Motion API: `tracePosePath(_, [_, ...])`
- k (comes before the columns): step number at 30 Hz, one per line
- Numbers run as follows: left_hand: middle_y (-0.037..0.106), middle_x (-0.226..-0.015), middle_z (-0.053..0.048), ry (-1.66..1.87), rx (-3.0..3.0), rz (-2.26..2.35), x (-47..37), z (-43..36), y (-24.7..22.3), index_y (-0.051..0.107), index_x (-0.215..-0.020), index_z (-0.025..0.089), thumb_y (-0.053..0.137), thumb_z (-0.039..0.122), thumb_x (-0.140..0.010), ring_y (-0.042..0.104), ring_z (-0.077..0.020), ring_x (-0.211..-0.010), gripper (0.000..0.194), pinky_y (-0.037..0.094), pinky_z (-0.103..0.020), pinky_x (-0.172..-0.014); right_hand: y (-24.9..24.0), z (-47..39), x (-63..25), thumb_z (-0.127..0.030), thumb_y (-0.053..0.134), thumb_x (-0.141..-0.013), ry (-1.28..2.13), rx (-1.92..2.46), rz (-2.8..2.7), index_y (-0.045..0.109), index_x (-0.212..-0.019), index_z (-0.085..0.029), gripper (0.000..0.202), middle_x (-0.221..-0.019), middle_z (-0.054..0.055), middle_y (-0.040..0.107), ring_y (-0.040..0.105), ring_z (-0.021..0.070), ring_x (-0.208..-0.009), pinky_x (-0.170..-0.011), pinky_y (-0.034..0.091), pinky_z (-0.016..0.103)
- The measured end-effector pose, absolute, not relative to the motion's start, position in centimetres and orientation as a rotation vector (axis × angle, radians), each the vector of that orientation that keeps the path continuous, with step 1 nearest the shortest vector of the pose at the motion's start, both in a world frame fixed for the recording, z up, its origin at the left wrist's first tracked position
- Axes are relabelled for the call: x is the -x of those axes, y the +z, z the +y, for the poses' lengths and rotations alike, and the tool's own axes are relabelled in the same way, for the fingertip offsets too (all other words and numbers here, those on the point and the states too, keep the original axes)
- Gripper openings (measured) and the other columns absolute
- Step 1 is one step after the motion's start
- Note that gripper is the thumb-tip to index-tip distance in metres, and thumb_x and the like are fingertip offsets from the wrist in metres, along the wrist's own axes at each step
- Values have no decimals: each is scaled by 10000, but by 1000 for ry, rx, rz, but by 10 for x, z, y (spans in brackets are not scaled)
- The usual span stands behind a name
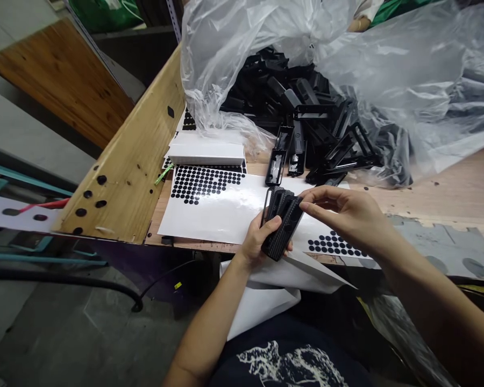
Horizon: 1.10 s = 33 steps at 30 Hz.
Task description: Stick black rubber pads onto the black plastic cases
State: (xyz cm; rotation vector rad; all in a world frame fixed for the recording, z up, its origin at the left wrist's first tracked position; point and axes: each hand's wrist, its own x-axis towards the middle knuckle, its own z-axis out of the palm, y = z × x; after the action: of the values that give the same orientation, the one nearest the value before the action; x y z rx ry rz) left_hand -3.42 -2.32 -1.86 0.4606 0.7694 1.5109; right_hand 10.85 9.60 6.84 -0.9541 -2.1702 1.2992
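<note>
My left hand [262,239] is wrapped round a small bunch of long, narrow black plastic parts [281,228] with a carbon-like texture, held over the table's front edge. At the upper right corner of the front part, the thumb and forefinger of my right hand [339,207] are pinched together. Whether a small sticker is between those fingertips is hidden. Under my hands lies a white sheet of round black stickers [210,185], with dots left at its upper left and bare backing in the middle. More dots show at its right end, below my right wrist.
A heap of similar black parts [306,107] spills from a clear plastic bag [395,70] at the back. A white block-like stack [207,150] sits on the sheets. A wooden board [125,156] with stray stickers walls the left side. Another person's hand [358,24] shows behind the bag.
</note>
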Motion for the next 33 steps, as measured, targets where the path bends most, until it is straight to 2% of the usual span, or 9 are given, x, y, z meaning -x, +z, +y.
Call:
tracePosePath(7, [629,-685,17,1523,-462,774,33,-23,-17,472,-1063,184,740,567,-843,644,-159,-486,516,501,-218,-407,69,95,-109,-523,720,-893,1226,921,-2210,723,-916,-212,312,-991,69,761,716,248,-916,-881,602,406])
tracePosePath(13, [641,-679,1,1515,-463,782,33,-24,-16,473,-1071,179,731,556,-853,647,-165,-502,506,509,-222,-410,70,93,-111,-517,702,-909,1161,919,-2254,727,-955,-219,303,-999,81,764,727,271,-935,-897,607,447])
tracePosePath(16, [636,-671,2,1516,-456,783,33,-24,-14,483,-1064,177,739,560,-840,642,-162,-500,512,508,-222,-414,69,88,-109,-472,677,-933,970,868,-2289,716,-951,-235,241,-1119,97,728,705,290,-1034,-925,597,458])
tracePosePath(18, [632,-685,6,1522,-433,781,33,-23,-13,491,-1061,176,749,561,-827,640,-158,-500,520,506,-222,-415,67,84,-107,-443,683,-929,751,843,-2270,692,-1118,-247,272,-1343,132,623,627,329,-1211,-975,571,482])
tracePosePath(20, [628,-696,10,1523,-414,779,33,-23,-12,499,-1068,173,758,566,-813,634,-153,-490,535,501,-221,-410,62,81,-106,-442,708,-909,693,831,-2259,567,-1364,-258,511,-1486,158,500,560,343,-1299,-974,571,490])
tracePosePath(21, [628,-701,10,1521,-408,780,33,-23,-12,502,-1075,171,759,569,-809,631,-150,-484,543,499,-221,-408,59,79,-106,-457,712,-905,760,827,-2277,504,-1431,-259,599,-1489,163,496,569,338,-1286,-952,582,484])
tracePosePath(23, [630,-707,8,1516,-405,782,33,-23,-12,506,-1090,168,760,572,-805,624,-146,-478,556,496,-219,-403,53,79,-106,-505,708,-904,972,826,-2322,514,-1409,-252,597,-1399,149,581,630,315,-1189,-900,603,462])
tracePosePath(26, [633,-717,6,1510,-403,776,34,-23,-13,502,-1099,168,769,571,-797,627,-146,-482,569,499,-219,-401,48,82,-106,-553,727,-881,1213,862,-2279,617,-1249,-237,498,-1214,110,691,686,284,-1044,-869,608,445])
tracePosePath(33, [635,-741,0,1512,-415,796,34,-21,-16,506,-1083,169,761,577,-799,633,-147,-477,558,497,-216,-393,52,93,-102,-574,756,-845,1462,906,-2111,702,-1048,-221,411,-959,59,746,702,244,-876,-858,571,419])
